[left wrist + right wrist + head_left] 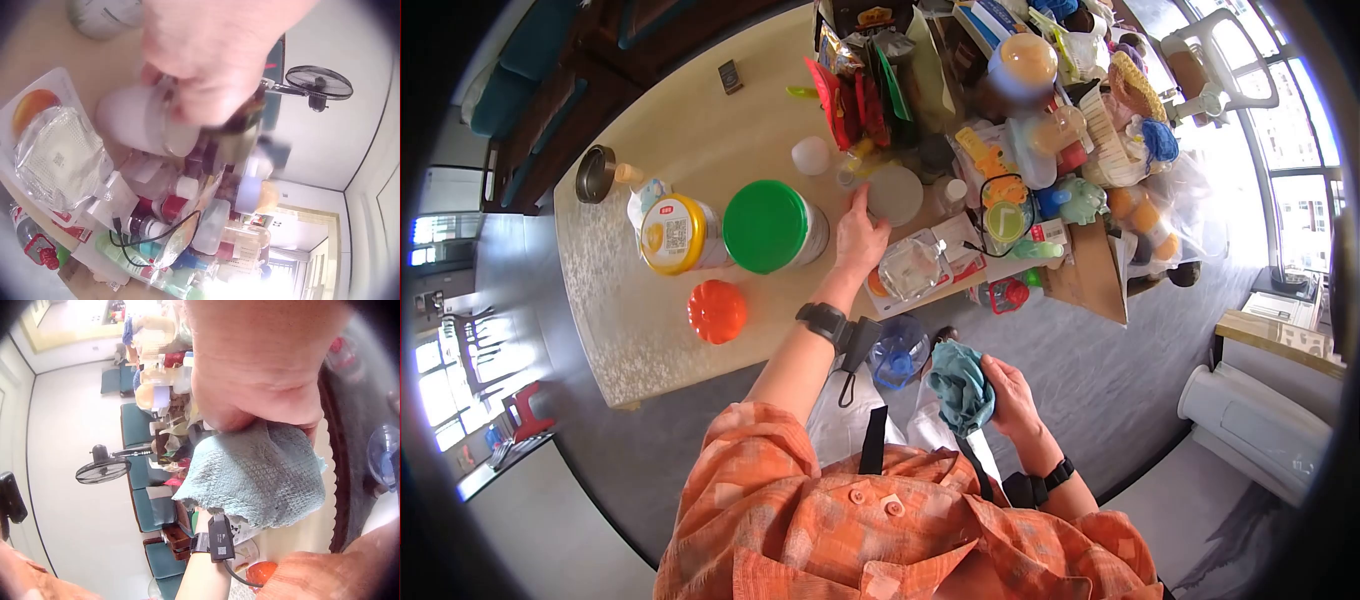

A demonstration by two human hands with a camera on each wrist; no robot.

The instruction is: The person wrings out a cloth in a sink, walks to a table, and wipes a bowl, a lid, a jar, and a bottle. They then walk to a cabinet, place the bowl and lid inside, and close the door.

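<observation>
My left hand [862, 242] reaches over the table and grips a whitish round tub [896, 196] by its edge. In the left wrist view the tub [128, 119] lies below the curled fingers, its pale rim beside them. My right hand [1012, 398] holds a crumpled blue-green cloth [962, 388] in front of my body, off the table. The cloth's [259, 478] bumpy weave shows in the right wrist view, bunched under the fingers. Left of my left hand stands a large tub with a green lid [765, 226]. A clear plastic package [912, 268] lies just right of the wrist.
A yellow-lidded tub [675, 235] and an orange plastic lobed object [717, 311] stand on the table's [635, 340] left part. Bottles, bags and a toy giraffe [992, 165] crowd the right side. A cardboard flap [1098, 270] sticks out there. A blue clear bottle [899, 352] is below the table edge.
</observation>
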